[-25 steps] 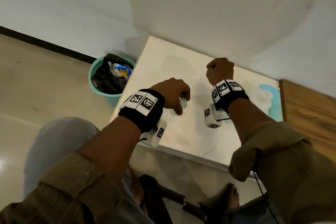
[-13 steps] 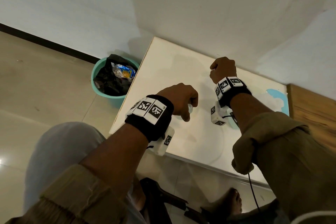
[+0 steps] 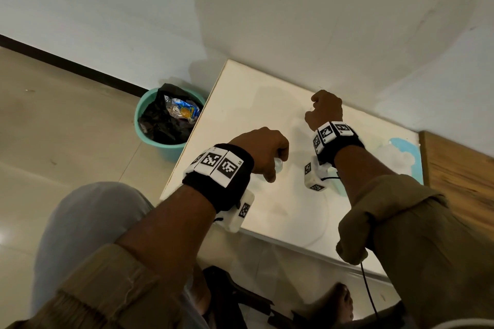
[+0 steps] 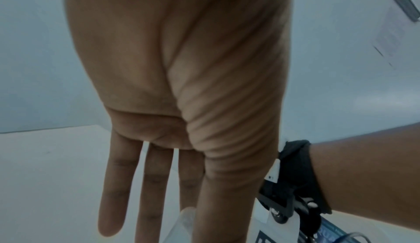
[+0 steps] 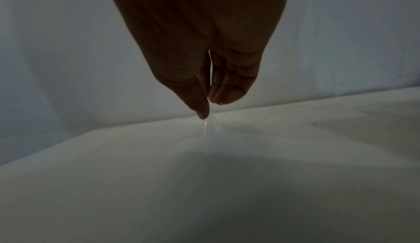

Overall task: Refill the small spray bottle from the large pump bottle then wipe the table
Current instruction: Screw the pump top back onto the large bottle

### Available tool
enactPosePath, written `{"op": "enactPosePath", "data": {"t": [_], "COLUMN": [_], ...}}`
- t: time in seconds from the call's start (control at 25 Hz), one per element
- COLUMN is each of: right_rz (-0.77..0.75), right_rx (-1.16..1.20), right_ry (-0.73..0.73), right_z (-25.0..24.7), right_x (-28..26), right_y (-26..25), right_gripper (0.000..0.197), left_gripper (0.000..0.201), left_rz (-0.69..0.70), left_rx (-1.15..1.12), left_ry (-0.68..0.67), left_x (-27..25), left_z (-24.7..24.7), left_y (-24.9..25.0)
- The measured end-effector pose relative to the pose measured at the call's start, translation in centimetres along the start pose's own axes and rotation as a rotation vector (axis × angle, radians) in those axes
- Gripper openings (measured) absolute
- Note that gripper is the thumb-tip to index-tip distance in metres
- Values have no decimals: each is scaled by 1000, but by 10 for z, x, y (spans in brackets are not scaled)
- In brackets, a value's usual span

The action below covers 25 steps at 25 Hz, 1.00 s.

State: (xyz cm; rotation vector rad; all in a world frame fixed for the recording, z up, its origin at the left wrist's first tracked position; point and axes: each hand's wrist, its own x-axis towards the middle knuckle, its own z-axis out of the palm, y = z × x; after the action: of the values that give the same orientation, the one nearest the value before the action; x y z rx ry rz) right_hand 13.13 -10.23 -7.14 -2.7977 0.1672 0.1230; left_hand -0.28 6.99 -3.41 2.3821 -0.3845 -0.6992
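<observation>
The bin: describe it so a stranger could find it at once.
Start at the white table standing against the pale wall. On the tiled floor just past the table's left edge, near the dark skirting strip, stands the bin, a round turquoise bucket. It is lined with a black bag and holds a shiny blue and yellow wrapper; nothing else on the floor has that colour.

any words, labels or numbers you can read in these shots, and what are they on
No text can be read with any confidence.
Left wristband: black-and-white square code markers and a tiny mark at one corner, too small to read.
Right wristband: code markers only, no words.
Snack wrapper in the teal bin: colourful print, too blurred to read.
Blue label by the right wrist: lettering cut off and blurred.
</observation>
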Motion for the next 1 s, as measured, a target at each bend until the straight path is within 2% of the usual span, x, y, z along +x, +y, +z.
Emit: {"op": "enactPosePath", "data": {"t": [0.12, 0.24, 0.48, 0.6, 0.88, 1.0], "right_rz": [-9, -52, -217, -251, -187, -143], "right_rx": [31, 111, 272, 321, 352, 385], "right_ry": [32, 81, 262, 283, 240, 321], "right_z": [-8, -19, -51, -73, -122, -135], "right_x": [-12, -34, -99, -126, -173, -177], "right_y": [-3, -8, -16, -9, 55, 86], "right_gripper": [48, 47, 31, 19, 11, 11], "left_gripper": [50, 51, 53, 52, 48, 47], "left_rz": [-4, -14, -25, -26, 125, 195], "left_rx": [16, 12, 22, 11, -19, -34], "left_ry": [-2, -2, 1, 33, 221, 272], "left_x": [0, 0, -1, -2, -3, 3], "left_z": [-2, -3, -4, -6, -11, -6], "left_y": [1, 2, 3, 7, 48, 66]}}
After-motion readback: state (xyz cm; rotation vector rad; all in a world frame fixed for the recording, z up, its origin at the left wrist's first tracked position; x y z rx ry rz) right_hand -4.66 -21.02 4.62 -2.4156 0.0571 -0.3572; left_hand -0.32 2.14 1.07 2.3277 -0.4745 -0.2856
